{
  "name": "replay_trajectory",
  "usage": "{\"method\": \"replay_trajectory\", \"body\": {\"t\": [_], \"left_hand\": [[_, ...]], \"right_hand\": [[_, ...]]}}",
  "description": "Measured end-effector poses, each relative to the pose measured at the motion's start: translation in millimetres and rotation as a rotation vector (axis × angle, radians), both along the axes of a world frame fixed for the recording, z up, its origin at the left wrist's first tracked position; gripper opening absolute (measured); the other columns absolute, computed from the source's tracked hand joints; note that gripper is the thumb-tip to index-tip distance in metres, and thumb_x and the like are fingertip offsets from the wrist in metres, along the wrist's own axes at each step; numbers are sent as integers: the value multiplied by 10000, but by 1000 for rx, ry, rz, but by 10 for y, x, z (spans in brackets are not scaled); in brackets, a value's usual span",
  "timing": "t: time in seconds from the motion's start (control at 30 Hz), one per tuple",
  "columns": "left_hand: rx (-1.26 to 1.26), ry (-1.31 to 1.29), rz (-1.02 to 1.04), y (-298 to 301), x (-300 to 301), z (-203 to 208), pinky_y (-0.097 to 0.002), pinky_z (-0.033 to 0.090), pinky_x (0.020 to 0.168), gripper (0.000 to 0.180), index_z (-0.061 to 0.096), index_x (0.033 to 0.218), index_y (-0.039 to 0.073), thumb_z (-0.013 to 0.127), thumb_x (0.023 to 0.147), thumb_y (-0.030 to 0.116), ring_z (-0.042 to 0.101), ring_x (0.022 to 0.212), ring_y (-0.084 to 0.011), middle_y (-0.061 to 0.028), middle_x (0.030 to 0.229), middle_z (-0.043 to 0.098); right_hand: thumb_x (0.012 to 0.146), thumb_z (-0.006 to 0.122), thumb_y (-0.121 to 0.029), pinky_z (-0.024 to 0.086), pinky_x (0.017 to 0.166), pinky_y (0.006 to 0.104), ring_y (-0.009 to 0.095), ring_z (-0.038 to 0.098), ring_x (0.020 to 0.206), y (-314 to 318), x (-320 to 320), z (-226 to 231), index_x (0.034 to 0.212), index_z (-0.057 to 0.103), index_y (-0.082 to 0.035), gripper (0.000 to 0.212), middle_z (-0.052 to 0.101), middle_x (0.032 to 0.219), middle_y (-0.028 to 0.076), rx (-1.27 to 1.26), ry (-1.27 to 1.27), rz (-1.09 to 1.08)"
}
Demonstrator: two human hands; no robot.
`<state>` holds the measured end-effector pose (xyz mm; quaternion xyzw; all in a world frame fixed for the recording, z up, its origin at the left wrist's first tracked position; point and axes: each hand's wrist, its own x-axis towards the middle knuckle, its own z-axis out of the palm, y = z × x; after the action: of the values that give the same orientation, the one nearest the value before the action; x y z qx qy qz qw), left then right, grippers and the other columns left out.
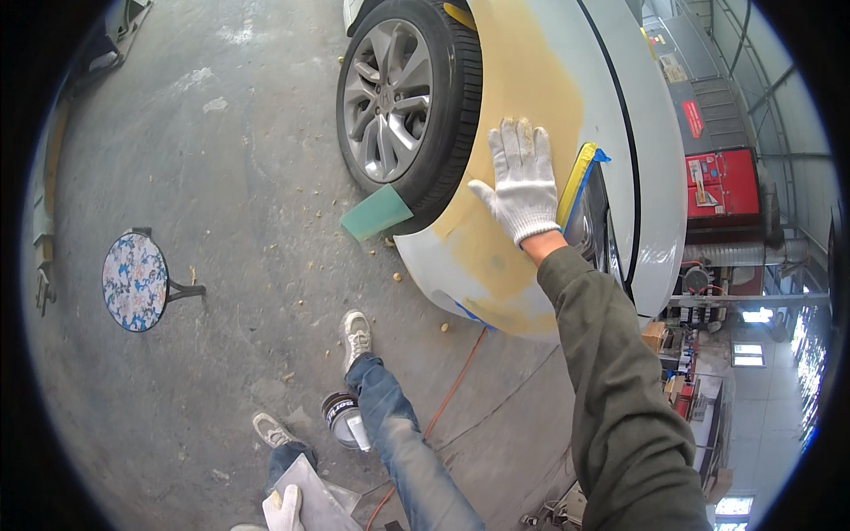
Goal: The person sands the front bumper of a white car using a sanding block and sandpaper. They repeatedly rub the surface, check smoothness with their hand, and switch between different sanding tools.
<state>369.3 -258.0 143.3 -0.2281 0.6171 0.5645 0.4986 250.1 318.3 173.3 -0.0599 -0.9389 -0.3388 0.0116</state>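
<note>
My right hand, in a white knit glove with worn fingertips, lies flat with fingers stretched on the car's front fender. Tan body filler covers the fender between the wheel arch and the headlight, and part of the bumper. Yellow and blue masking tape edges the headlight. At the lower edge, my gloved left hand grips a grey flat board; its fingers are partly hidden. Against the bottom of the tire rests a translucent green rectangular sheet.
A round stool with a floral seat stands on the concrete floor at left. Beside my leg is a can. An orange hose runs across the floor near the bumper. A red cabinet and cluttered shelving are at right.
</note>
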Motion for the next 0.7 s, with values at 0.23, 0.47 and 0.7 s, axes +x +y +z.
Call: {"method": "replay_trajectory", "body": {"t": [0.23, 0.47, 0.7], "left_hand": [[-21, 3, -20, -162, 14, -64, -328, 510, 890, 449, 628, 1264, -54, 569, 1031, 325, 630, 1026, -192, -133, 1169, 692], [-29, 21, 36, -309, -1, -17, -328, 514, 846, 444, 642, 1212, -73, 579, 1025, 326, 628, 978, -181, -135, 1103, 702], [-44, 42, 55, -259, -119, 29, -318, 510, 798, 422, 648, 1174, -80, 580, 1025, 309, 623, 934, -173, -131, 1071, 701]], "right_hand": [[890, 580, -585, 59, 1267, 513, 341, 132, 1540, -86, 435, -156, 1562, 300, -36, 912, 217, 1648, 161, -2, -150, -18], [874, 631, -541, 118, 1262, 503, 334, 203, 1522, -9, 350, 124, 1536, 352, -22, 887, 290, 1615, 177, 18, -176, 114], [892, 596, -559, 97, 1262, 517, 345, 167, 1529, -91, 451, -93, 1542, 324, -1, 899, 261, 1627, 171, 41, -220, 31]]}}
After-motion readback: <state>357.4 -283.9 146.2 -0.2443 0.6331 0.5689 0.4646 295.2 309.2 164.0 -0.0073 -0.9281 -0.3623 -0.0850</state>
